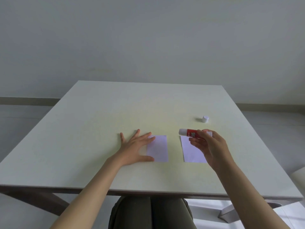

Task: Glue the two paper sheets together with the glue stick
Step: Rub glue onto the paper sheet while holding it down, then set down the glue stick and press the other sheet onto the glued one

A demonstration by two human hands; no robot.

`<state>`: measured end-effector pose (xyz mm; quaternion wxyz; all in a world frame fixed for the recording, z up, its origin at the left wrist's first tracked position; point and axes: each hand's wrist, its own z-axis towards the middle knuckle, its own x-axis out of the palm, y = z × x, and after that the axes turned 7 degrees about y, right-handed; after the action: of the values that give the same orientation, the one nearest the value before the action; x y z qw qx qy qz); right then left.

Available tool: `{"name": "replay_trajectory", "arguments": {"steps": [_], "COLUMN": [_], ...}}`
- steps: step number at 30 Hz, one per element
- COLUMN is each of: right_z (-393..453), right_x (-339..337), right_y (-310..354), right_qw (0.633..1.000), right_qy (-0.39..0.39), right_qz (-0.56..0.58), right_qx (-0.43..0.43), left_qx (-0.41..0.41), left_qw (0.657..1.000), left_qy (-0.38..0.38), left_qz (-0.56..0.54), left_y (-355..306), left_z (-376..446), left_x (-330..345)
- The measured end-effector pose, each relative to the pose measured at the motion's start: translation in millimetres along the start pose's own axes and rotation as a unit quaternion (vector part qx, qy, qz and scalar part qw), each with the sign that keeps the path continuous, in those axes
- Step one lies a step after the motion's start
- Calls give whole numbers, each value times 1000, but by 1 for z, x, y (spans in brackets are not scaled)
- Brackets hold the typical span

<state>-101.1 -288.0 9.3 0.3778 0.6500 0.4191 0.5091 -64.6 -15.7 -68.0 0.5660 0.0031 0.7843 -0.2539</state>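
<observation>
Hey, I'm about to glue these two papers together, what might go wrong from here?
1. Your left hand pins only the left paper by its edge; the right paper lies loose and may slide when rubbed.
2. The glue stick in your right hand is open and held sideways above the table; it might smear there.
3. The cap stands apart behind your hand; a knock could roll it away.

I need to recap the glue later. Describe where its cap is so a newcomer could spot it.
On the pale table, look beyond the right hand holding the glue stick. The cap stands alone there, the only small white cylinder.
</observation>
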Motion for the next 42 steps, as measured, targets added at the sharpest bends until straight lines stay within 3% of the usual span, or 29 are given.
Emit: {"name": "replay_trajectory", "arguments": {"steps": [7,11,19,25,27,30,32,36,42], "right_z": [-1,-4,-8,-10,-10,-10,-9,-8,-14], "right_x": [1,5,11,16,21,33,43,56,57], "right_y": [-19,-29,-36,-37,-37,-37,-36,-35,-46], "right_qw": [970,956,974,978,980,983,984,985,990], "right_qy": [12,46,72,80,88,101,111,114,109], "right_qz": [223,251,142,121,112,99,93,93,69], "right_qx": [92,142,162,148,138,119,107,85,66], "left_qx": [26,23,18,21,29,54,62,3,-44], "left_qw": [997,995,993,983,966,904,883,869,880], "left_qy": [-16,-28,-60,-95,-154,-252,-262,-274,-277], "left_qz": [-76,-97,-97,-156,-207,-340,-384,-413,-384], "left_y": [3,2,-3,-14,-26,-60,-83,-101,-97], "left_z": [0,0,-2,-6,-7,-7,-7,-4,-7], "left_x": [1,1,2,-3,-7,-21,-31,-39,-27]}}
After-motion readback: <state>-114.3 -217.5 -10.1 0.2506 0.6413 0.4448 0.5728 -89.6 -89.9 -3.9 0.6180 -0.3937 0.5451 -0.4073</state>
